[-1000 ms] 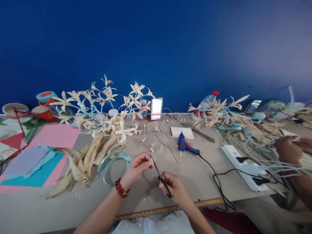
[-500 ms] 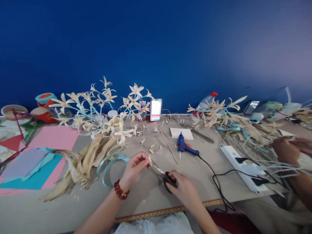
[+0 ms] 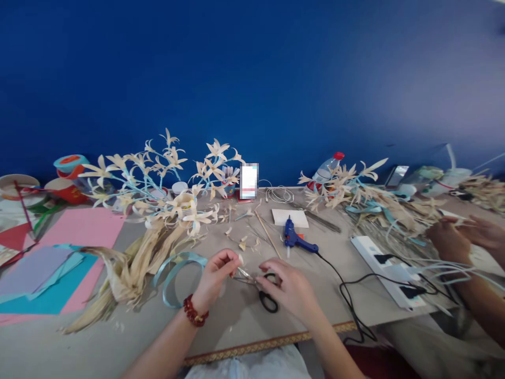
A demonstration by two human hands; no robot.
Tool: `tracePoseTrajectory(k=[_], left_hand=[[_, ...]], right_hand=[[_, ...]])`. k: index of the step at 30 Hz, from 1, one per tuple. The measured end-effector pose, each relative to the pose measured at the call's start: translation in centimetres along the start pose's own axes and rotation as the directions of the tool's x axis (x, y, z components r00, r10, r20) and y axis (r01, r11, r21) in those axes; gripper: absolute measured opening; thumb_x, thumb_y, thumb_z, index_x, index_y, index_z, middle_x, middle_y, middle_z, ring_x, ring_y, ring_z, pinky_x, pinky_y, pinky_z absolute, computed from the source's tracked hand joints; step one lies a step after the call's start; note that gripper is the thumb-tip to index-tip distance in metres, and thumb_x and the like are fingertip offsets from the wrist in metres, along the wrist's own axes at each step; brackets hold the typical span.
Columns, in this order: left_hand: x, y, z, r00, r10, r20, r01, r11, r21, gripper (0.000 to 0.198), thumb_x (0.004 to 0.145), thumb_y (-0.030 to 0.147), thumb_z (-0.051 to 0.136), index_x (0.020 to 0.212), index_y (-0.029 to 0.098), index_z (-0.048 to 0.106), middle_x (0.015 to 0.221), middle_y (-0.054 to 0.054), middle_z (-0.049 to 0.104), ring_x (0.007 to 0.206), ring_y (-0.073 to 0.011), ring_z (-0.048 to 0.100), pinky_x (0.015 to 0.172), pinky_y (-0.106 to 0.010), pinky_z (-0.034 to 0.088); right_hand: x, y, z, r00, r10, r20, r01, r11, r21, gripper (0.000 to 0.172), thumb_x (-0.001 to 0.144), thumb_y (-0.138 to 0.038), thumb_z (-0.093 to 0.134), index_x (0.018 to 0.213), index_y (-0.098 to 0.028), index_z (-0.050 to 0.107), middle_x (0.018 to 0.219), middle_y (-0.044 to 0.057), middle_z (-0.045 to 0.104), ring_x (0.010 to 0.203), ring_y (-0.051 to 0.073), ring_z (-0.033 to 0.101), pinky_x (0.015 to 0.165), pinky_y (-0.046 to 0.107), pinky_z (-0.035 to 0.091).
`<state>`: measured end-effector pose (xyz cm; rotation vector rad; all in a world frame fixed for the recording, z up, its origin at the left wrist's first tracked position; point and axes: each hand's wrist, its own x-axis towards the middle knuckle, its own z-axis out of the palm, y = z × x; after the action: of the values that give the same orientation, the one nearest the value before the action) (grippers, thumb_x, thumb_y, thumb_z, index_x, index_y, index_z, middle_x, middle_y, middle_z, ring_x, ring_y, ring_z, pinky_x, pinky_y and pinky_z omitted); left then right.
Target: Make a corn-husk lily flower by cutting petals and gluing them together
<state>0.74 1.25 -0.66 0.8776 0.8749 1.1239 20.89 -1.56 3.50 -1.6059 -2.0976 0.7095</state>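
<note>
My left hand (image 3: 216, 273), with a red bead bracelet at its wrist, pinches a small pale piece of husk (image 3: 240, 259) between thumb and fingertips. A pair of scissors (image 3: 269, 302) with black handles lies on the table in front of me, its blades pointing toward my left hand. Over the handles is my right hand (image 3: 292, 287), thumb and fingers apart and partly covering one loop; I cannot tell whether it touches them. Left of my left hand is a curled light-blue ribbon (image 3: 165, 300). Small husk scraps (image 3: 243, 245) lie beyond my hands.
A blue glue gun (image 3: 298, 239) lies right of centre, its cord running to a white power strip (image 3: 366, 252). Husk flowers (image 3: 134, 179) and dried husks (image 3: 130, 279) are on the left. Another person's hands (image 3: 453, 239) work at the right. A stick (image 3: 269, 235) lies ahead.
My right hand has loosened from the scissors' handles and its fingers have spread. The scissors now lie lower and slightly turned. My left hand keeps its pinch.
</note>
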Motion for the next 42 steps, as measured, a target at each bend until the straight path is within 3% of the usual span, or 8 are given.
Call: tracePoseTrajectory(k=[3, 7, 10, 14, 18, 25, 31, 42], left_hand=[[0.0, -0.2, 0.0, 1.0, -0.005, 0.008, 0.005, 1.0, 0.002, 0.018, 0.075, 0.032, 0.072, 0.074, 0.016, 0.063, 0.06, 0.004, 0.053, 0.055, -0.008, 0.043, 0.055, -0.021, 0.033], [0.0, -0.1, 0.1, 1.0, 0.002, -0.008, -0.002, 1.0, -0.012, 0.019, 0.074, 0.033, 0.073, 0.075, 0.016, 0.063, 0.06, 0.004, 0.053, 0.056, -0.0084, 0.045, 0.056, -0.021, 0.035], [0.2, 0.0, 0.2, 0.999, 0.0, -0.051, -0.002, 0.999, -0.035, 0.019, 0.077, 0.033, 0.07, 0.082, 0.017, 0.063, 0.061, 0.004, 0.053, 0.057, -0.0087, 0.046, 0.056, -0.02, 0.035], [0.3, -0.2, 0.3, 0.997, -0.027, -0.072, 0.025, 0.999, -0.029, 0.019, 0.079, 0.035, 0.067, 0.081, 0.017, 0.061, 0.059, 0.004, 0.052, 0.056, -0.0088, 0.045, 0.055, -0.02, 0.034], [0.4, -0.5, 0.2, 1.0, 0.0, -0.03, 0.001, 0.999, 0.042, 0.022, 0.078, 0.037, 0.066, 0.076, 0.016, 0.06, 0.057, 0.004, 0.052, 0.055, -0.0094, 0.046, 0.055, -0.021, 0.034], [0.6, -0.8, 0.1, 0.999, -0.007, -0.039, 0.009, 0.998, 0.059, 0.024, 0.076, 0.039, 0.066, 0.073, 0.017, 0.057, 0.055, 0.004, 0.051, 0.052, -0.0092, 0.044, 0.053, -0.02, 0.032], [0.7, -0.8, 0.1, 0.999, 0.008, -0.053, -0.005, 0.998, 0.068, 0.024, 0.076, 0.039, 0.065, 0.073, 0.017, 0.058, 0.053, 0.004, 0.05, 0.051, -0.0092, 0.043, 0.052, -0.021, 0.03], [0.8, -1.1, 0.0, 0.998, 0.01, -0.059, -0.007, 0.998, 0.055, 0.02, 0.076, 0.035, 0.065, 0.072, 0.017, 0.059, 0.054, 0.004, 0.051, 0.052, -0.0092, 0.045, 0.053, -0.02, 0.032]], right_hand=[[1.3, -1.6, 1.3, 0.997, -0.043, -0.069, 0.054, 0.982, 0.178, 0.019, 0.083, -0.039, 0.065, 0.092, -0.022, 0.063, 0.08, 0.002, 0.064, 0.054, 0.013, 0.051, 0.053, 0.025, 0.036], [2.7, -2.0, 2.6, 0.993, -0.076, -0.089, 0.093, 0.972, 0.216, 0.015, 0.086, -0.031, 0.06, 0.076, -0.021, 0.06, 0.069, -0.001, 0.059, 0.056, 0.013, 0.05, 0.053, 0.024, 0.034], [4.6, -1.2, 1.9, 0.987, -0.137, -0.084, 0.144, 0.987, 0.072, 0.015, 0.089, -0.032, 0.056, 0.079, -0.021, 0.06, 0.073, 0.001, 0.062, 0.063, 0.015, 0.054, 0.058, 0.024, 0.036], [8.6, 0.4, 0.9, 0.996, -0.092, -0.013, 0.083, 0.943, -0.324, 0.014, 0.092, -0.026, 0.05, 0.089, -0.021, 0.063, 0.088, 0.005, 0.066, 0.076, 0.018, 0.059, 0.065, 0.026, 0.037], [11.9, 1.2, 1.6, 0.997, -0.072, 0.026, 0.077, 0.914, -0.399, 0.013, 0.089, -0.027, 0.056, 0.081, -0.02, 0.064, 0.088, 0.007, 0.067, 0.076, 0.019, 0.062, 0.062, 0.025, 0.036], [14.7, -0.3, 4.3, 0.994, -0.106, 0.041, 0.113, 0.903, -0.415, 0.02, 0.089, -0.035, 0.057, 0.103, -0.022, 0.063, 0.104, 0.007, 0.067, 0.088, 0.02, 0.063, 0.066, 0.024, 0.039], [16.0, -0.7, 5.4, 0.989, -0.141, 0.049, 0.149, 0.901, -0.407, 0.015, 0.089, -0.024, 0.054, 0.092, -0.021, 0.068, 0.097, 0.007, 0.069, 0.083, 0.019, 0.064, 0.066, 0.024, 0.04], [14.1, 1.1, 3.6, 0.975, -0.222, 0.005, 0.205, 0.889, -0.409, 0.024, 0.095, -0.025, 0.046, 0.092, -0.021, 0.069, 0.097, 0.007, 0.069, 0.09, 0.019, 0.061, 0.076, 0.025, 0.04]])
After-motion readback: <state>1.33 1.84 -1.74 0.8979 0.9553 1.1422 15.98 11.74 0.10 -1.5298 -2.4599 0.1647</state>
